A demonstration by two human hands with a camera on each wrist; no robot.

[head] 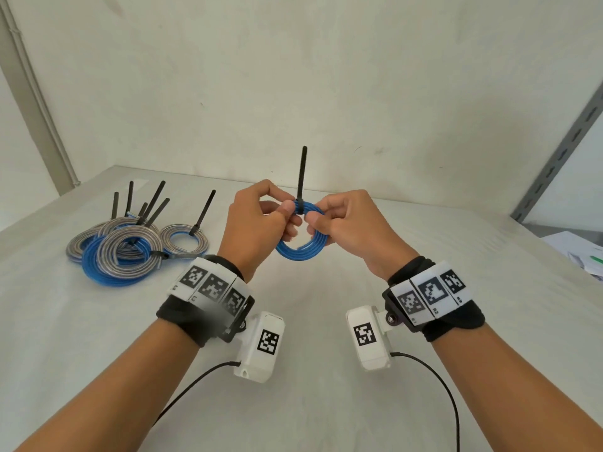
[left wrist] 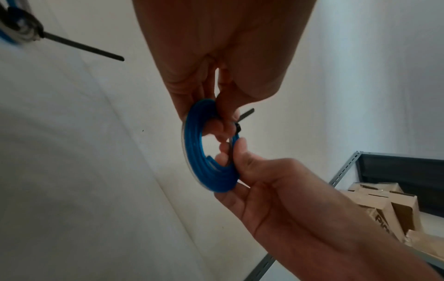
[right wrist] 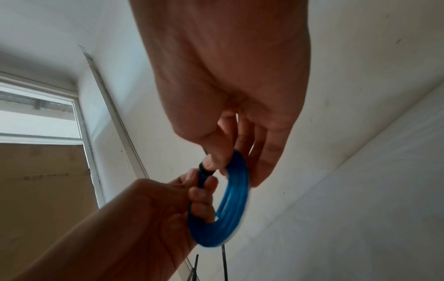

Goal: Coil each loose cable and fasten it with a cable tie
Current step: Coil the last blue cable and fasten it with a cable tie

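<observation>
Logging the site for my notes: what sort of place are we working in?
Probably a storeroom or plain workroom: a bare white table against an unfinished wall, a slotted metal shelf rack holding cardboard boxes, and a pile of tied cable coils.

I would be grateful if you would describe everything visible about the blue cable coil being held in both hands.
The blue cable coil is a small ring of several turns of glossy, plastic-looking blue cable, held in the air above the white table. A black cable tie wraps its top, its tail pointing straight up. The left hand and the right hand pinch the coil on either side of the tie. One cut cable end shows inside the ring.
</observation>
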